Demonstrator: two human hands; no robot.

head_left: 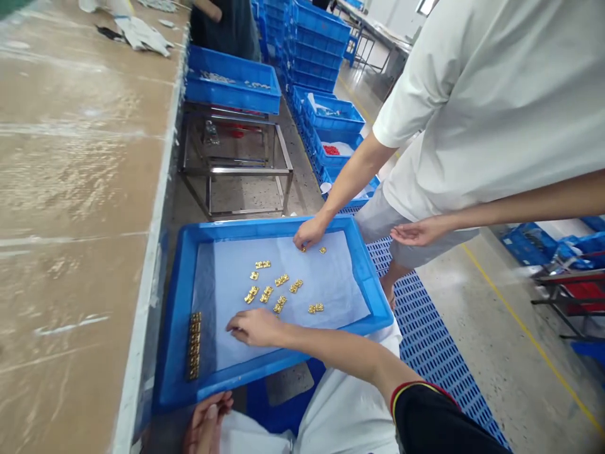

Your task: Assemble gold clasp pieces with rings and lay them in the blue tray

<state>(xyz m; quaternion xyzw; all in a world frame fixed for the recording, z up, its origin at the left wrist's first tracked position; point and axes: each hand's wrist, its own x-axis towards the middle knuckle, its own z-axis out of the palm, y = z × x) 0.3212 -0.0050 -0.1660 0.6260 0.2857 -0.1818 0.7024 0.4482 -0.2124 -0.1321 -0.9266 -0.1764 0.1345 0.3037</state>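
My right hand (258, 326) reaches over the white sheet (331, 271) in the blue tray (278, 372). Its fingers are bent downward and close together; whatever they may hold is hidden. Ahead of it lie several small gold-coloured pieces (266, 294), mostly in short joined strips. A longer row of gold pieces (194, 345) stands along the tray's left side. Below the tray's near edge, close to my lap, is my left hand (208, 419) with curled fingers, their contents out of sight. A co-worker's hand (309, 233) touches a gold piece at the far side.
A brown-covered table (80, 252) runs along the left, with white gloves (142, 34) on it. Beyond the tray are a metal frame stand (250, 170), another blue tray (231, 79) and stacked blue crates (316, 44). The co-worker in a white shirt (510, 113) stands at right.
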